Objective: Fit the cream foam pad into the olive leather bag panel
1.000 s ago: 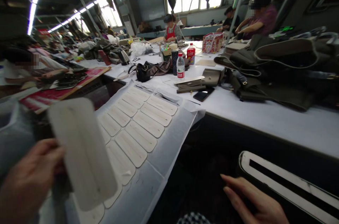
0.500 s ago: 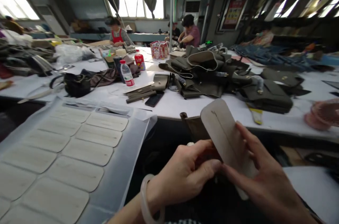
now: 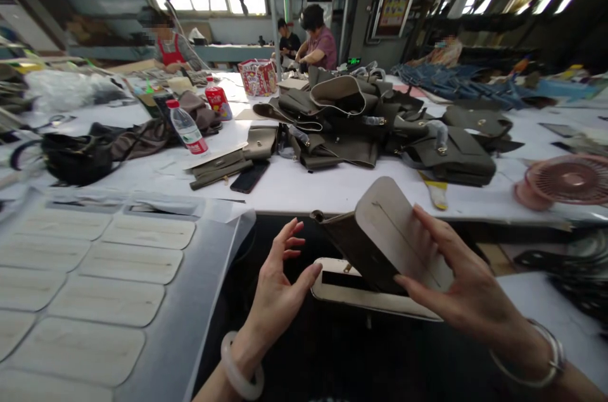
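My right hand (image 3: 451, 269) grips a pale rounded panel (image 3: 396, 225) by its edges, thumb below and fingers on the upper right side. Behind and below that panel is a dark bag piece (image 3: 344, 240). Under both lies a pale-rimmed bag part (image 3: 380, 301) with an opening and a small metal zipper pull. To the left, my left hand (image 3: 285, 282) has its fingers apart and holds nothing; its thumb tip is beside the left end of the pale rim. On the left, rows of similar pale panels (image 3: 107, 301) lie on a translucent sheet (image 3: 190, 301).
A white table (image 3: 285, 193) carries a phone (image 3: 250, 176), a water bottle (image 3: 187, 128), a red bottle (image 3: 217, 99), a pile of dark bags (image 3: 351, 117) and a pink fan (image 3: 570, 180). Several people sit or stand at the back.
My left hand has let go of the panel, moved left and opened. The pale-rimmed bag part now shows below the panel. The view has turned slightly right.
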`<state>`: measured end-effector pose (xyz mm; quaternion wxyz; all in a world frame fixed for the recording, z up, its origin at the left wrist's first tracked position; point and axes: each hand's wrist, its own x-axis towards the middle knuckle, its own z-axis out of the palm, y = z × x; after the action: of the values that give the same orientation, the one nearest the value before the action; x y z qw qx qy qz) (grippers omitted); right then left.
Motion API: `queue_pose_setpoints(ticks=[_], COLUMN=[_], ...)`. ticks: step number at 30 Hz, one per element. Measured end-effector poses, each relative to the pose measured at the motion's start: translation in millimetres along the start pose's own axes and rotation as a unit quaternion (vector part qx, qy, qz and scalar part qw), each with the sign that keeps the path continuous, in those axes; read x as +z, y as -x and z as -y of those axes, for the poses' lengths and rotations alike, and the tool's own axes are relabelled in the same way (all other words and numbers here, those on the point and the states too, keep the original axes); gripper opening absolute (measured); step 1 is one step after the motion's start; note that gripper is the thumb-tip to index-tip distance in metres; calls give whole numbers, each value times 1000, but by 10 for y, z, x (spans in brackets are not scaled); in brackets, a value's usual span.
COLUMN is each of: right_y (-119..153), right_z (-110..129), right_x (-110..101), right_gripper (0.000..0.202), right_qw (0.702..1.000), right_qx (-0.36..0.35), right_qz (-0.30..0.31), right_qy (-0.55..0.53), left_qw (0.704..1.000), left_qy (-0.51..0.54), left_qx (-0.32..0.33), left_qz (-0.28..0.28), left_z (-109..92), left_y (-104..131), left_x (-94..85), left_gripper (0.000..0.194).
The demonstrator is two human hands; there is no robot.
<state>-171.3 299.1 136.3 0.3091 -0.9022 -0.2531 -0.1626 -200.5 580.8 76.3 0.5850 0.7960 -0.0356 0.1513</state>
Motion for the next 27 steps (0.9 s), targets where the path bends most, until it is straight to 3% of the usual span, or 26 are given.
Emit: queue_pose_setpoints(ticks=[3, 5, 9, 12, 15, 17, 20, 23, 27], right_y=[-12, -10, 19, 92, 184, 220, 209, 148, 92], right_z=[-62, -87, -116, -168, -230, -243, -203, -137, -141], right_x=[26, 27, 20, 12, 15, 38, 122, 252, 383], right_gripper=[84, 84, 83, 77, 72, 73, 78, 85, 86], right_qw=[1000, 1000, 999, 996, 987, 979, 967, 959, 951], right_qx=[0, -5, -37, -47, -55, -66, -93, -108, -124], right_qz=[12, 14, 34, 60, 93, 117, 158, 203, 259], right_qy=[-8, -9, 16, 53, 116, 154, 178, 168, 116], left_qw=[1000, 999, 991, 980, 956, 954, 976, 985, 924], left_qy=[7, 12, 12, -87, -196, -208, -141, -5, 212], left_qx=[5, 8, -17, -5, 29, 22, -24, -140, -311], left_qz=[14, 46, 134, 181, 218, 213, 166, 99, 67], left_z=[-16, -55, -101, -18, 146, 263, 428, 603, 846], left_y=[-126, -211, -292, -237, -119, -33, 88, 206, 377], left_x=[62, 81, 104, 142, 192, 210, 196, 185, 288], left_gripper=[84, 81, 36, 15, 20, 29, 37, 39, 49])
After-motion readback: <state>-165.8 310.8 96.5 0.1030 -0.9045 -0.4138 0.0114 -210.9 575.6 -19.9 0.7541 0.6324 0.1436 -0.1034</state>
